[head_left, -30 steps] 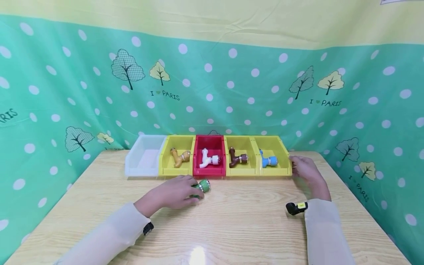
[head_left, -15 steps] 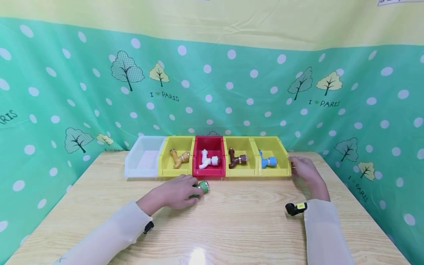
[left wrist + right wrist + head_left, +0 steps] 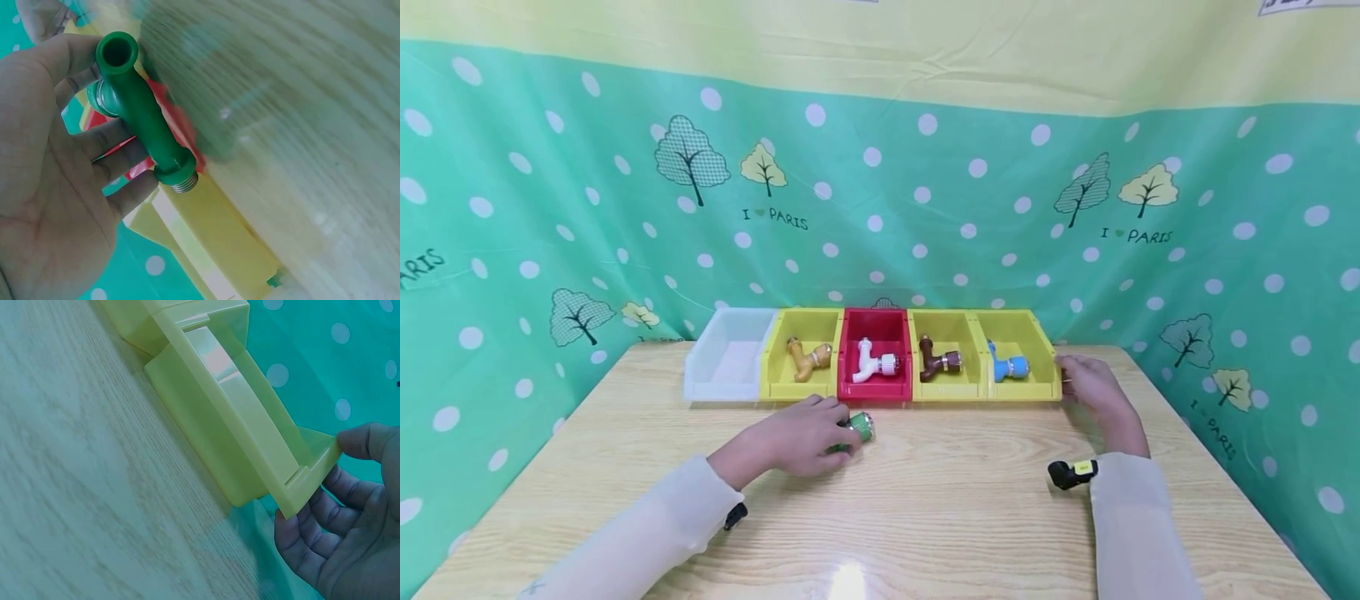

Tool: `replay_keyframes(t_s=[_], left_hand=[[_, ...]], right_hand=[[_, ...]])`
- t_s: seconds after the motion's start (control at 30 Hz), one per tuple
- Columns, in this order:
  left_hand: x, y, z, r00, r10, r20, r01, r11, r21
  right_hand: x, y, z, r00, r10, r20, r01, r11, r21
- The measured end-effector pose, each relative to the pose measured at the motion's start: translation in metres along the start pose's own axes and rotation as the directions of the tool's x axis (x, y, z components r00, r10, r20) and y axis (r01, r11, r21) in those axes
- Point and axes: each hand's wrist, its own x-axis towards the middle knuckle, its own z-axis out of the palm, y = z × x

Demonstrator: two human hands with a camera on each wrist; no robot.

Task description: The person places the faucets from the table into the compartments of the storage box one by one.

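In the head view my left hand point(image 3: 811, 437) holds a green tap point(image 3: 861, 426) just in front of the row of bins. The left wrist view shows that green tap point(image 3: 150, 119) between thumb and fingers, its open spout facing the camera and its threaded metal end pointing away. At the far right of the row, my right hand point(image 3: 1092, 385) grips the side of the end yellow bin point(image 3: 1026, 389). Seen from the right wrist, the thumb lies on the upper edge of that yellow bin point(image 3: 212, 419) and the fingers curl under its corner.
An orange tap point(image 3: 806, 362), a white tap point(image 3: 868, 363), a brown tap point(image 3: 934, 362) and a blue tap point(image 3: 1009, 367) each lie in their own bin. The clear white bin point(image 3: 722, 390) at the left end holds nothing. A patterned curtain point(image 3: 880, 200) hangs behind the wooden table point(image 3: 955, 508).
The view shifts very slightly with the head. Otherwise both hands stay in place, the left on the green tap and the right at the end bin.
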Motion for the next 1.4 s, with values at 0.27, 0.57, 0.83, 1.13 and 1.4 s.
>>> replay_keyframes(t_s=[0.27, 0.57, 0.83, 1.13, 1.4], left_hand=[[-0.004, 0.006, -0.014, 1.000, -0.012, 0.018, 0.012, 1.000, 0.023], [-0.021, -0.009, -0.030, 1.000, -0.008, -0.019, 0.009, 0.998, 0.069], [-0.041, -0.041, -0.039, 0.995, 0.024, -0.102, -0.010, 0.990, 0.139], [-0.065, -0.075, -0.054, 0.977, 0.053, -0.204, -0.008, 0.976, 0.217], [-0.083, -0.107, -0.056, 0.975, -0.003, -0.223, 0.051, 0.976, 0.213]], right_hand=[[-0.001, 0.001, -0.001, 1.000, -0.003, -0.002, 0.003, 1.000, -0.002], [-0.004, 0.002, 0.005, 1.000, 0.004, 0.013, -0.004, 1.000, 0.015], [-0.002, 0.001, 0.003, 1.000, 0.002, 0.009, -0.002, 1.000, 0.017], [-0.001, -0.001, 0.002, 1.000, -0.002, 0.009, 0.002, 1.000, 0.027], [-0.001, 0.000, 0.002, 1.000, -0.002, -0.001, 0.002, 1.000, 0.024]])
